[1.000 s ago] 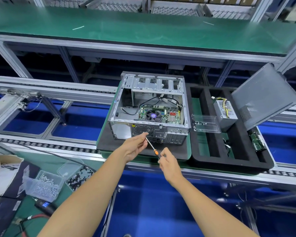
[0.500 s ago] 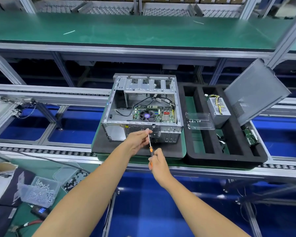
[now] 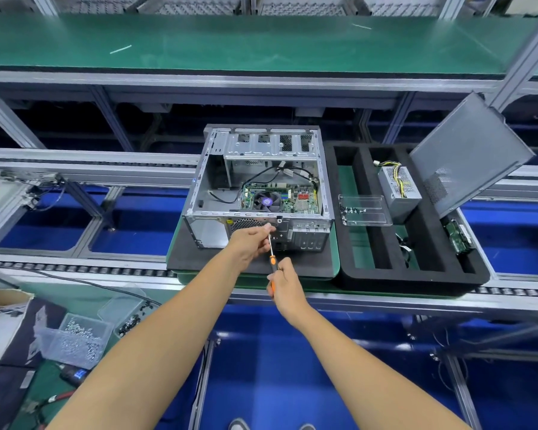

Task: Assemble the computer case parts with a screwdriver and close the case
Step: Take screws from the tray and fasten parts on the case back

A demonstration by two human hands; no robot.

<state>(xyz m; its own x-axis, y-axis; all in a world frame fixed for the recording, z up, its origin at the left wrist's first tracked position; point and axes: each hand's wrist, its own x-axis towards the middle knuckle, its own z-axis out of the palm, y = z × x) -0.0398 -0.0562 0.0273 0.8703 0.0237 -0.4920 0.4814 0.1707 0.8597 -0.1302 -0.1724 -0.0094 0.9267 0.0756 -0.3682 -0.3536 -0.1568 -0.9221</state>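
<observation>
Steel computer case (image 3: 258, 187) is lying open on a dark foam mat (image 3: 199, 259) in the middle of the conveyor line, its open side facing up and its rear panel facing the person on the near side. Its grey side panel (image 3: 469, 156) is leaning at the far right, against the black foam tray (image 3: 348, 268) (so closing is some way off, by the look of it). The right hand (image 3: 284, 287) is curling round the orange handle of the screwdriver (image 3: 271, 254), whose long axis is running from near to far, tip pointing away toward the top edge of the rear panel. The left hand (image 3: 250, 243) is pinching the shaft close to the tip; whether a screw is sitting there cannot be told. Driving well probably means keeping the shaft square to the panel, pressing forward while turning, and letting the left fingers steady rather than grip.
</observation>
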